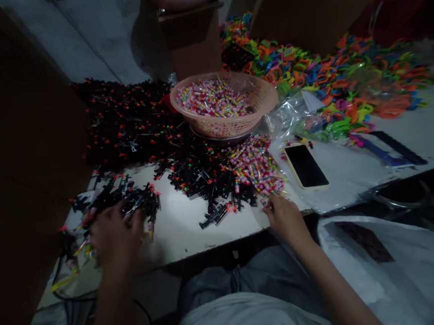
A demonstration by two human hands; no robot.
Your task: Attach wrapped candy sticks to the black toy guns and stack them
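Note:
My left hand (116, 235), smeared by motion, hovers over or touches a small heap of black toy guns (135, 201) with orange tips at the table's left front. Its thumb and fingers look apart, and nothing shows between them. At the front edge my right hand (286, 219) is closed in a pinch on a small colourful tube (264, 203). Just behind it spreads a loose pile of similar pink-and-multicoloured tubes (256, 164). One toy gun (214, 216) lies in front of the middle pile of toy guns (195, 176), between my hands.
A pink perforated basket (268, 98) holds many more tubes. Behind it to the left rises a large heap of black toy guns (123, 120). At right lie a phone (306, 166), clear plastic bags (288, 117) and bright plastic pieces (323, 81). A white sack (406, 278) stands beside my lap.

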